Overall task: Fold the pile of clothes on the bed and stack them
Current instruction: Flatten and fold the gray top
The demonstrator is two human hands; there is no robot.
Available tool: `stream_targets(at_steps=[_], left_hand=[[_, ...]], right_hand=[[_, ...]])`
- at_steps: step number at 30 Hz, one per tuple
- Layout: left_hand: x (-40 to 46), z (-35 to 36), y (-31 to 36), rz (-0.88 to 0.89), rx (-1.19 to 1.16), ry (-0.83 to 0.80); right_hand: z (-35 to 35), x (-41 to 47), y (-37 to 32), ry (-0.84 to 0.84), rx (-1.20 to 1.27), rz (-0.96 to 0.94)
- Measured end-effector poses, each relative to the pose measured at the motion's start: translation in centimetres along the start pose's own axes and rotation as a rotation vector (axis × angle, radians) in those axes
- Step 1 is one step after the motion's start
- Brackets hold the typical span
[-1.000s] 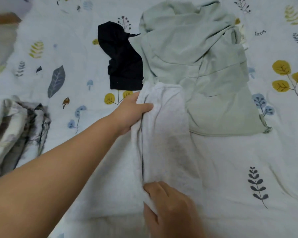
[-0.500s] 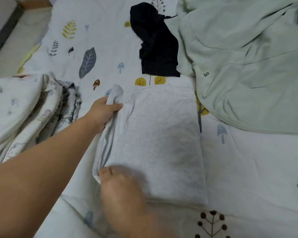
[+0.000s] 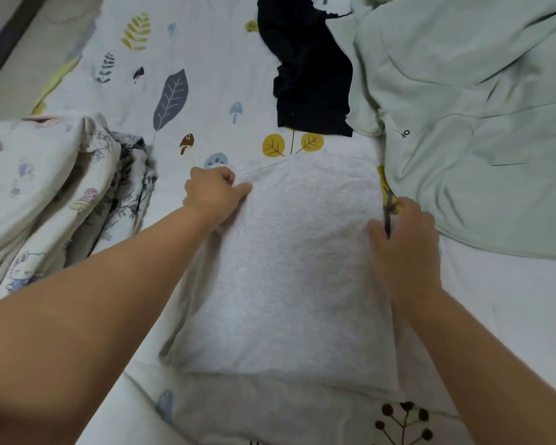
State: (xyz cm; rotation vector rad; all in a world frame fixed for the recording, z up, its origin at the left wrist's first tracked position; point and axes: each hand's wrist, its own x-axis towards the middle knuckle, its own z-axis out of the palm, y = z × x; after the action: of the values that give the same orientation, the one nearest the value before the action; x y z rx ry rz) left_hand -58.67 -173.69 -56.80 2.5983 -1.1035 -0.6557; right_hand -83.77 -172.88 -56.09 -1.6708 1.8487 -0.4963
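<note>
A light grey garment [image 3: 289,268] lies flat as a folded rectangle on the bed in front of me. My left hand [image 3: 214,194] pinches its far left corner with curled fingers. My right hand [image 3: 405,239] grips its right edge, fingers closed on the cloth. Beyond it lies a small black garment [image 3: 312,75], crumpled. A large pale green garment [image 3: 479,117] spreads loosely at the far right, its edge close to my right hand.
The bed sheet [image 3: 206,59] is white with leaf and mushroom prints. A bunched patterned blanket [image 3: 45,194] lies at the left. The bed's left edge and the floor [image 3: 20,53] show at the top left.
My right hand has moved from the grey garment's near left corner to its right edge. My left hand still holds the far left corner. The view has come closer.
</note>
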Motion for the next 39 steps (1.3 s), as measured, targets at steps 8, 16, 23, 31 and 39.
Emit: stream_targets(at_steps=[8,16,23,31,39], left_hand=[[0.2,-0.6,-0.4,0.092,-0.107,0.297],[-7.7,3.5,-2.4,0.832,0.397,0.075],[-7.7,4.4,-5.1,0.713,0.539,-0.131],[-13.7,0.3,-9.4,0.99,0.573,-0.23],[-15.5,-2.1,-14.2,1.028,0.619,-0.205]], right_hand=[[0.9,4.5,0.3,0.05,0.08,0.091],[3.2,-2.9,-0.1,-0.025,-0.324,-0.579],[3.9,-3.0,3.0,-0.345,-0.531,-0.595],[-2.5,-6.8,4.5,-0.481,-0.482,-0.765],[-2.7,-9.2,6.8,-0.438,-0.584,-0.958]])
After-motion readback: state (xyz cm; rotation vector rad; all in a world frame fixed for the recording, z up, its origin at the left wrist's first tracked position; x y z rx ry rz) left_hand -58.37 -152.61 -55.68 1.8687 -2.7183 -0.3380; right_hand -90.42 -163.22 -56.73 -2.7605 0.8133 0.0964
